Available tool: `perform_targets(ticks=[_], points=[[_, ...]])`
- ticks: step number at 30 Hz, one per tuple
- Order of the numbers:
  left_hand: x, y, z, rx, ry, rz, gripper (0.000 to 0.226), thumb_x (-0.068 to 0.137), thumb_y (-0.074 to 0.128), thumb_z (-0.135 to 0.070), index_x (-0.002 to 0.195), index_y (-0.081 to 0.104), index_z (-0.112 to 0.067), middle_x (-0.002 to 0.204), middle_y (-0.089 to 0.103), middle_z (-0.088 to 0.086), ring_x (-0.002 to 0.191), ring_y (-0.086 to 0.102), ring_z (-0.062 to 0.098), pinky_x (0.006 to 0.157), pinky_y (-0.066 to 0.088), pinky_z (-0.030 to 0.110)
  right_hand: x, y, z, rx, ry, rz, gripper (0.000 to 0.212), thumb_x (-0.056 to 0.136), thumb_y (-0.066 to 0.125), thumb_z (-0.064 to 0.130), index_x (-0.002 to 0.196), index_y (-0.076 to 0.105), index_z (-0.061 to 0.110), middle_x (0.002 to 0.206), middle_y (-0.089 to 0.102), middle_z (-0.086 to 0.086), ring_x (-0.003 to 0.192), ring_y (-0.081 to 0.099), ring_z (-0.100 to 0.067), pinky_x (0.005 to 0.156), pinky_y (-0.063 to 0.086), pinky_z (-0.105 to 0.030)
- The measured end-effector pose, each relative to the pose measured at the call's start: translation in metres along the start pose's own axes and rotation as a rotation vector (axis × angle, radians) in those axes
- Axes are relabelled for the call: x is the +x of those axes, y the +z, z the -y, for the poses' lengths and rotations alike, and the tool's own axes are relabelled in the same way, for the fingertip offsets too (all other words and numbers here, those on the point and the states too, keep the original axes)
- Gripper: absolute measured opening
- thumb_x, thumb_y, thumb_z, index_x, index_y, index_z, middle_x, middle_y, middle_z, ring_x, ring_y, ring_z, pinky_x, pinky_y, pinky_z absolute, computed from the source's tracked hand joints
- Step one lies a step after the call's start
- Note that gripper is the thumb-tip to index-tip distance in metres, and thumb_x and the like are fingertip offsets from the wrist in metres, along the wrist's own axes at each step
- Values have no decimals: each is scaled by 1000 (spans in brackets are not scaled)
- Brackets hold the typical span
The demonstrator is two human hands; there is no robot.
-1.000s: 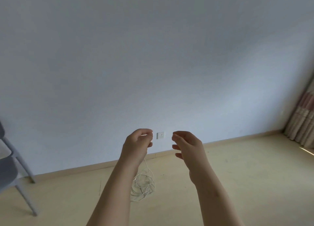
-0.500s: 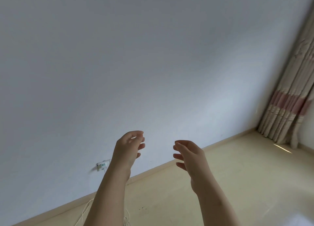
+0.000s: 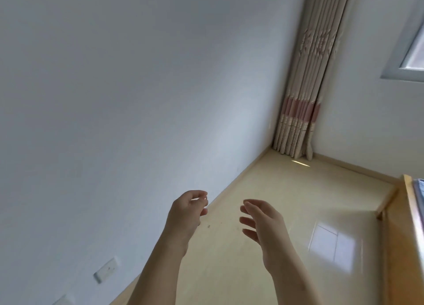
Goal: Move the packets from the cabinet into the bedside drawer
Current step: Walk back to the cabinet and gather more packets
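No packets, cabinet or bedside drawer are in view. Both hands are raised in front of me over the pale floor. My left hand (image 3: 187, 210) has loosely curled fingers and holds nothing. My right hand (image 3: 263, 222) is to its right, fingers relaxed and slightly bent, also holding nothing. The two hands are apart and touch nothing.
A white wall (image 3: 114, 98) fills the left, with a socket plate (image 3: 106, 269) low on it. A striped curtain (image 3: 305, 93) hangs in the far corner beside a window frame (image 3: 408, 52). A wooden furniture edge (image 3: 410, 213) runs along the right border.
The view has swung right: the chair and coiled white cable have left the frame, while the curtain, window and wooden furniture edge have come in. Both hands stay raised and hold nothing.
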State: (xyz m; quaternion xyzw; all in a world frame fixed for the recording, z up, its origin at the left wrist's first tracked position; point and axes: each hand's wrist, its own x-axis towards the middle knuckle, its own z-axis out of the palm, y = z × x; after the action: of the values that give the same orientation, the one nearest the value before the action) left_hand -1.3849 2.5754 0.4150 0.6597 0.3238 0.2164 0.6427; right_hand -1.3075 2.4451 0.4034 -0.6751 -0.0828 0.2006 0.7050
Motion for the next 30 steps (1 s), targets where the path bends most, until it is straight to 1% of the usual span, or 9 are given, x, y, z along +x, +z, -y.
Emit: perform_targets(ticks=[2, 4, 8, 14, 16, 19, 24, 28, 30], points=[[33, 30, 0, 20, -12, 66, 15, 95, 49, -17, 90, 61, -26, 95, 65, -2, 91, 64, 15, 81, 49, 34, 31, -16, -2, 21, 36, -77, 9, 93, 54, 17, 93, 63, 19, 102, 65, -2, 91, 63, -18, 75, 50, -31], [62, 64, 1, 37, -14, 135, 16, 95, 49, -17, 89, 61, -25, 94, 65, -2, 88, 64, 14, 81, 49, 33, 62, -35, -1, 41, 43, -149, 9, 93, 54, 17, 92, 63, 19, 102, 65, -3, 91, 63, -19, 74, 50, -30], [118, 143, 2, 85, -17, 281, 15, 96, 49, -17, 91, 60, -26, 99, 64, -1, 87, 63, 11, 80, 50, 31, 130, -80, 4, 53, 33, -250, 10, 93, 53, 16, 91, 62, 18, 100, 65, -3, 87, 61, -18, 73, 48, -30], [207, 289, -28, 111, 75, 420, 13, 97, 48, -21, 100, 60, -25, 100, 63, -2, 94, 63, 13, 84, 50, 32, 250, -171, 40, 48, -49, -357, 10, 92, 53, 16, 88, 62, 19, 94, 64, -2, 82, 60, -16, 73, 47, -29], [231, 335, -36, 112, 59, 446, 13, 96, 49, -20, 98, 61, -25, 100, 64, -2, 94, 64, 14, 84, 50, 33, 286, -205, 49, 45, -49, -379, 10, 93, 53, 16, 90, 62, 19, 95, 64, -2, 83, 60, -16, 72, 47, -29], [272, 390, -40, 97, 5, 431, 13, 95, 50, -18, 94, 61, -25, 99, 65, 1, 93, 64, 16, 83, 51, 34, 338, -245, 53, 29, -2, -383, 10, 93, 53, 17, 93, 62, 18, 97, 65, -2, 84, 61, -16, 73, 47, -29], [359, 476, -55, 86, 6, 430, 13, 95, 50, -17, 100, 62, -21, 96, 63, 1, 91, 63, 17, 83, 51, 36, 440, -292, 61, 18, 44, -411, 10, 93, 52, 18, 93, 62, 19, 98, 64, -2, 85, 61, -16, 74, 48, -29], [430, 552, -61, 90, 42, 499, 13, 95, 50, -15, 99, 62, -20, 95, 63, 1, 84, 60, 14, 74, 47, 28, 526, -332, 66, 19, 66, -464, 10, 93, 52, 16, 91, 61, 18, 97, 63, -3, 82, 59, -16, 71, 47, -28], [467, 587, -62, 101, 59, 538, 14, 95, 50, -15, 95, 61, -22, 96, 63, 2, 85, 61, 15, 73, 45, 26, 569, -349, 68, 15, 77, -500, 10, 93, 52, 16, 90, 62, 18, 97, 62, -3, 82, 59, -16, 71, 46, -29]])
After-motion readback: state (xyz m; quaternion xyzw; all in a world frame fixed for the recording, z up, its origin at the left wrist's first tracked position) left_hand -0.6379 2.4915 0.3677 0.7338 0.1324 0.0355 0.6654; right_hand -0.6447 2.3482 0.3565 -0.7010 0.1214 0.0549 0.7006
